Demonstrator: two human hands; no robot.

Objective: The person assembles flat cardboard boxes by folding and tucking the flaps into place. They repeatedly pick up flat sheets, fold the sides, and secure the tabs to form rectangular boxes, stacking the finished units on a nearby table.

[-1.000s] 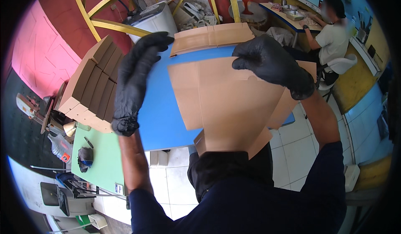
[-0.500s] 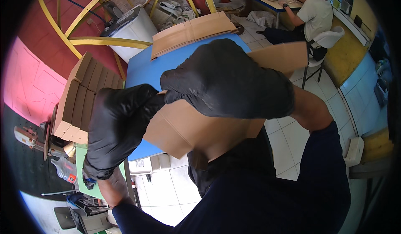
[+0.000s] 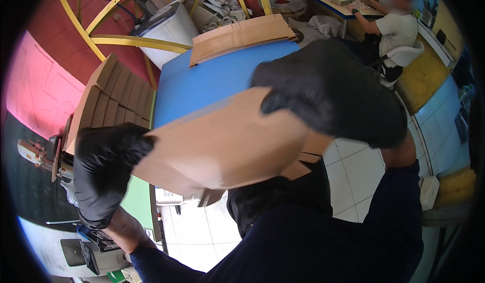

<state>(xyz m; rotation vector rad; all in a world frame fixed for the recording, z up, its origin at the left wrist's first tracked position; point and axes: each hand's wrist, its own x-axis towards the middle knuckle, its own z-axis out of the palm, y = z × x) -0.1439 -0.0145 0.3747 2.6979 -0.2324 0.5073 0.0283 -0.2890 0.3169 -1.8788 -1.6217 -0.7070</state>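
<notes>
Between my two black-gloved hands hangs a brown cardboard sheet [image 3: 217,141] with creased flaps along its lower edge. My left hand [image 3: 108,164] pinches its left end. On its upper right edge, my right hand [image 3: 328,91] is closed, slightly blurred, with the thumb on the near face. The sheet is tilted in front of my body and hides the near part of the blue tabletop [image 3: 202,88]. At the far edge of that tabletop lies a stack of folded flat cardboard [image 3: 242,38].
Stacked brown boxes [image 3: 113,93] stand at the left on a green surface [image 3: 137,202]. Yellow metal bars [image 3: 141,41] and a white bin-like appliance [image 3: 174,30] are behind. At the far right a person [image 3: 394,30] sits in a white chair [image 3: 406,54] at another table [image 3: 346,10].
My hands have moved apart, left hand leftward and right hand rightward, from meeting at the sheet's edge. The cardboard now spreads wide between them.
</notes>
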